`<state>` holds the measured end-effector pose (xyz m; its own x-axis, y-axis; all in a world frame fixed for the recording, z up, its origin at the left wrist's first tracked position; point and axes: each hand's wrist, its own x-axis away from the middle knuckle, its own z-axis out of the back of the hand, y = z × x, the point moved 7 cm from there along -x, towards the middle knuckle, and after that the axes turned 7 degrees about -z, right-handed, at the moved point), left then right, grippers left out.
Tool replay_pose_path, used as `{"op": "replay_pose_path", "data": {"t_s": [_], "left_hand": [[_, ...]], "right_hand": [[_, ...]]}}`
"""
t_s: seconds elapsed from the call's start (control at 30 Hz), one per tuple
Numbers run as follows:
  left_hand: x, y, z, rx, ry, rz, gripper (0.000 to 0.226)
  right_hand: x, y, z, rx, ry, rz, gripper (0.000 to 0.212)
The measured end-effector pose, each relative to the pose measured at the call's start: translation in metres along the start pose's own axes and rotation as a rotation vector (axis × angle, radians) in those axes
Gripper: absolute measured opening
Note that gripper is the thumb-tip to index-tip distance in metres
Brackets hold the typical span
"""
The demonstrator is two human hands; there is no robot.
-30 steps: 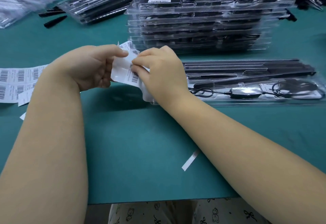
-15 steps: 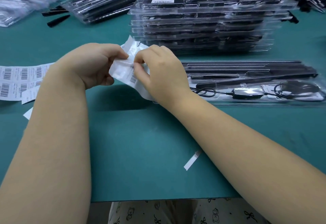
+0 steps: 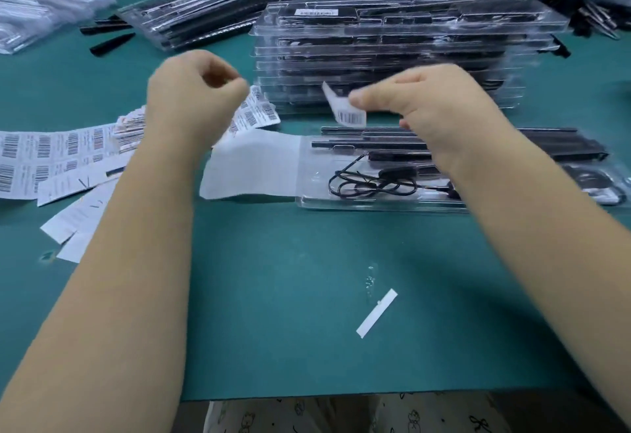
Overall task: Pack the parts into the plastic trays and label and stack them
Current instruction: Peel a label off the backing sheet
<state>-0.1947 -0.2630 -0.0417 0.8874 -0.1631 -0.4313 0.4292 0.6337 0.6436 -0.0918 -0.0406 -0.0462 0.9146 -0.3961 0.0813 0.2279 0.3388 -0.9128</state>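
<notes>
On the counter at far left lie barcode label sheets; the left hand hovers above them loosely curled, holding nothing visible. The right hand pinches one peeled label above the filled tray, before the tray stack. Judged: the label is featherlight, limp and sticky-backed, so hold one corner only.

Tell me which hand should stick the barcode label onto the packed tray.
Right. The right hand already pinches the peeled label just above the packed tray; the left hand is off to the side.
</notes>
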Motion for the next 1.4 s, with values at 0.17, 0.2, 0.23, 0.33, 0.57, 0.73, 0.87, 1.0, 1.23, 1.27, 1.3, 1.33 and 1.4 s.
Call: {"op": "replay_pose_path", "data": {"t_s": [0.17, 0.2, 0.23, 0.33, 0.57, 0.73, 0.87, 1.0, 1.23, 1.27, 1.3, 1.33, 1.4], "left_hand": [[0.029, 0.041, -0.049, 0.330, -0.454, -0.009, 0.038], [0.033, 0.044, -0.056, 0.278, -0.487, -0.022, 0.037], [0.036, 0.047, -0.062, 0.242, -0.506, -0.025, 0.032], [0.043, 0.050, -0.075, 0.216, -0.575, 0.028, 0.024], [0.048, 0.049, -0.076, 0.278, -0.614, 0.087, 0.007], [0.052, 0.050, -0.080, 0.321, -0.594, 0.184, 0.031], [0.055, 0.052, -0.080, 0.288, -0.575, 0.160, 0.036], [0.056, 0.052, -0.083, 0.312, -0.560, 0.151, 0.013], [0.055, 0.048, -0.085, 0.339, -0.601, 0.221, 0.039], [0.056, 0.048, -0.086, 0.330, -0.604, 0.209, 0.040], [0.056, 0.049, -0.087, 0.323, -0.605, 0.195, 0.038], [0.056, 0.049, -0.089, 0.317, -0.604, 0.187, 0.035], [0.056, 0.048, -0.089, 0.318, -0.598, 0.181, 0.027]], "right_hand": [[0.000, 0.031, 0.013, 0.094, -0.040, -0.088, 0.020], [0.000, 0.034, 0.014, 0.114, -0.044, -0.089, 0.019], [0.000, 0.037, 0.014, 0.134, -0.050, -0.086, 0.017], [0.000, 0.045, 0.012, 0.149, -0.057, -0.075, 0.019], [-0.001, 0.053, 0.015, 0.058, -0.046, -0.105, 0.016], [0.000, 0.053, 0.019, -0.012, -0.055, -0.123, 0.021], [0.003, 0.052, 0.016, -0.004, -0.092, -0.102, 0.015], [0.004, 0.051, 0.017, -0.011, -0.109, -0.088, 0.013], [0.003, 0.055, 0.018, 0.112, -0.067, -0.088, 0.020], [0.003, 0.056, 0.018, 0.139, -0.066, -0.089, 0.021], [0.003, 0.056, 0.017, 0.170, -0.070, -0.085, 0.023], [0.002, 0.056, 0.016, 0.198, -0.077, -0.081, 0.024], [0.002, 0.056, 0.015, 0.227, -0.075, -0.075, 0.024]]}}
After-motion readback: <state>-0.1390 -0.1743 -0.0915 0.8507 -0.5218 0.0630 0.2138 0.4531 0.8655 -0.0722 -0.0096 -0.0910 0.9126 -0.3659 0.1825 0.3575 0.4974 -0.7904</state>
